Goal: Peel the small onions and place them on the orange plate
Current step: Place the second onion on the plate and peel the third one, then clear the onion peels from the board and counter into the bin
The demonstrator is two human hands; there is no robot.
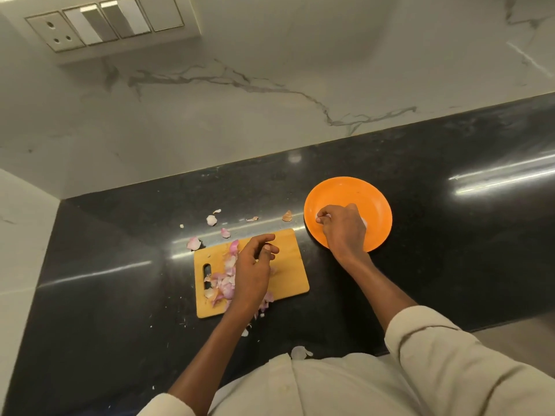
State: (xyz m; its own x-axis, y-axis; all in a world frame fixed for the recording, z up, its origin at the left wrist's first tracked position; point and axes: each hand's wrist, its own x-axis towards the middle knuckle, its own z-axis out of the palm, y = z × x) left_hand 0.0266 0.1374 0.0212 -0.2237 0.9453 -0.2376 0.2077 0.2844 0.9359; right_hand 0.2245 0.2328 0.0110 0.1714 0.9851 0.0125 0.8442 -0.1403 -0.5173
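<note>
Your clothing: a pale shirt fills the bottom edge, with both sleeves pushed back from the forearms.
Loose skin by you: one pale piece of peel lies on the worktop's near edge, just in front of your shirt.
Worktop: black polished stone, dotted with small flecks of skin.
Cutting board: a wooden board with a slot handle at its left end lies in front of you, tilted a little on the worktop.
Peel pile: pink and white onion skins are heaped on the board's left half, some spilling off its near edge.
Your left hand: it hovers over the middle of the board, its fingers loosely curled and a little apart; you seem to hold nothing, though what lies under the palm is hidden.
Your right hand: it reaches into the orange plate, fingers curled downward round something pale, which looks like a peeled onion; only slivers of it show past the knuckles.
Orange plate: it sits on the worktop just right of the board, close to its far corner but not touching.
Scattered skins: a few more pieces lie beyond the board toward the wall.
Wall: pale marble with grey veins.
Switch panel: a socket and rocker switches at upper left.
Writing: no brand or lettering can be read anywhere.
</note>
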